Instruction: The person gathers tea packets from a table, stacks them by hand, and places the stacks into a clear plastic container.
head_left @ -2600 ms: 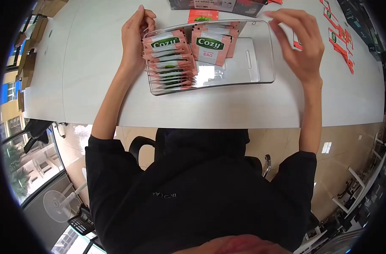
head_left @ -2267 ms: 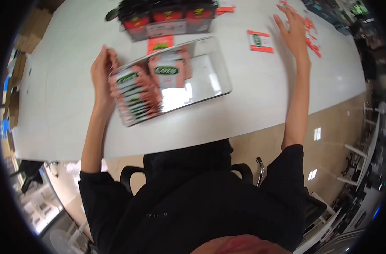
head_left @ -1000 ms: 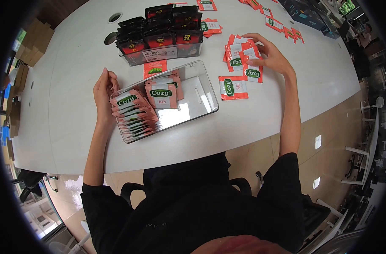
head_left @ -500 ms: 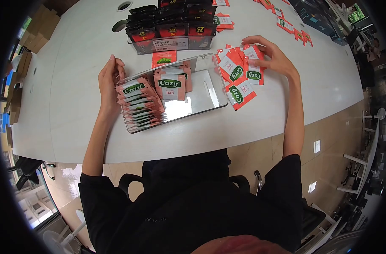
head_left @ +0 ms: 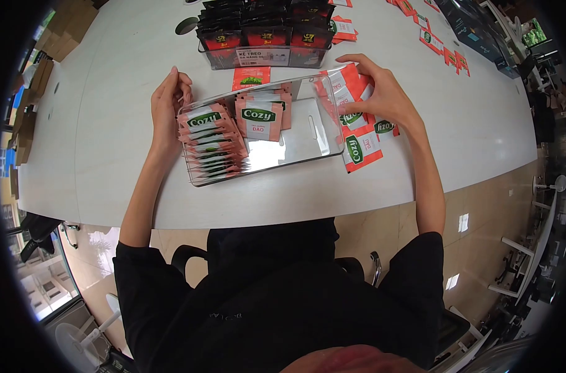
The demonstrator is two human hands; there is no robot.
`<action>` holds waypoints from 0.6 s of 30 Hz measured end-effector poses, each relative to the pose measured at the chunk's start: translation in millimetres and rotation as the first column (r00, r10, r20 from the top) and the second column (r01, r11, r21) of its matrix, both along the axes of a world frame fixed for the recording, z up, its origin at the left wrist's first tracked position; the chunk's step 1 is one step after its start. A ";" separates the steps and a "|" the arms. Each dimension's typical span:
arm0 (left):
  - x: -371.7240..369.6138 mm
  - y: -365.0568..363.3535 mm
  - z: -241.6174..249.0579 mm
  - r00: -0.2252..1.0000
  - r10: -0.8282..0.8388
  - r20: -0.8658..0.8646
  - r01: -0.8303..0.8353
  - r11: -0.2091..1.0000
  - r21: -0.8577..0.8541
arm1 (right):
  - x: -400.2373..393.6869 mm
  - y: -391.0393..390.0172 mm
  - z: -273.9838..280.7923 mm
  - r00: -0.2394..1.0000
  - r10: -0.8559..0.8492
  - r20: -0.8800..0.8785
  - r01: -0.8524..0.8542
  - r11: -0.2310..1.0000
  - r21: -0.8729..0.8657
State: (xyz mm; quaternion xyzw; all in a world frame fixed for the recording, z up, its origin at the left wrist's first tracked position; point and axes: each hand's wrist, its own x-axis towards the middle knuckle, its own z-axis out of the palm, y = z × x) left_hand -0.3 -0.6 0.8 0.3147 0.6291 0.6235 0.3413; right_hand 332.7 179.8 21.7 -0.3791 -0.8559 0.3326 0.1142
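A person in a black top sits at a large white table (head_left: 109,124), seen from above by a head-worn camera. In front of them lies a clear rectangular plastic bin (head_left: 308,127), set at a slight slant. Two rows of salmon-pink Cozy tea sachets (head_left: 209,140) stand on edge inside it, packed toward its left end, so the right part of the bin is bare. Behind it sits a second clear bin filled with black and red coffee sachets (head_left: 264,31), standing in rows.

The left hand (head_left: 168,109) rests against the bin's left end, fingers loosely curled and touching the back of the left sachet row, seemingly propping it upright. It grips nothing.

The right hand (head_left: 382,96) lies just right of the bin, fingers spread flat and pressing on a fanned pile of loose red-and-white Cozy sachets (head_left: 360,140) on the table, apparently to gather them together. More red sachets (head_left: 441,43) lie scattered well apart at the far right.
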 end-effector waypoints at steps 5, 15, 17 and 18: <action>-1.4 0.3 -1.8 1.000 0.007 0.004 -0.007 1.000 -0.002 | 13.3 13.6 -1.6 0.973 0.030 -0.230 -0.020 0.999 0.046; 1.9 -0.1 -0.3 1.000 0.008 0.015 -0.008 1.000 0.009 | 37.0 37.4 6.2 0.724 -0.350 -0.594 0.439 0.898 0.007; 2.7 -0.2 1.3 1.000 0.002 0.005 -0.002 1.000 0.007 | 37.6 38.3 6.2 0.686 -0.402 -0.606 0.473 0.880 -0.048; 2.4 -0.1 0.6 1.000 0.003 0.010 -0.003 1.000 0.011 | 37.6 39.8 4.1 0.631 -0.435 -0.642 0.460 0.877 -0.142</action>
